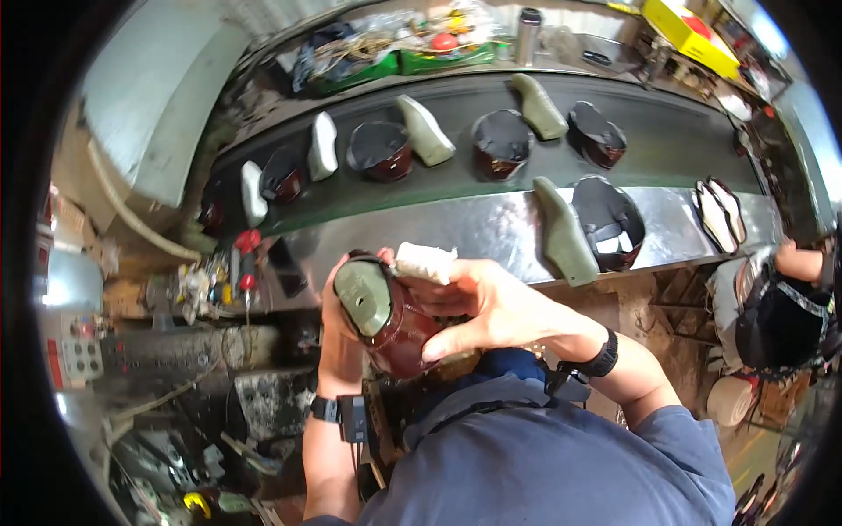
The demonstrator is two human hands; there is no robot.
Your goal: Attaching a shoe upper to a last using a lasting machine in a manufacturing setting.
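I hold a dark red shoe upper (405, 337) stretched over a grey-green shoe last (364, 296), sole side up, in front of my chest. My left hand (338, 337) grips it from the left side. My right hand (478, 307) clasps it from the right and also pinches a white cloth wad (424, 262) against its top. Just beyond, on the steel ledge (478, 230), stand a grey-green last (563, 233) and a black shoe upper (609, 221).
A dark conveyor belt (667, 140) carries several lasts and dark red uppers. Two insoles (721, 213) lie at the ledge's right end. Another person (781, 307) sits at right. Machinery and tools crowd the lower left; cluttered green trays (395, 57) stand behind the belt.
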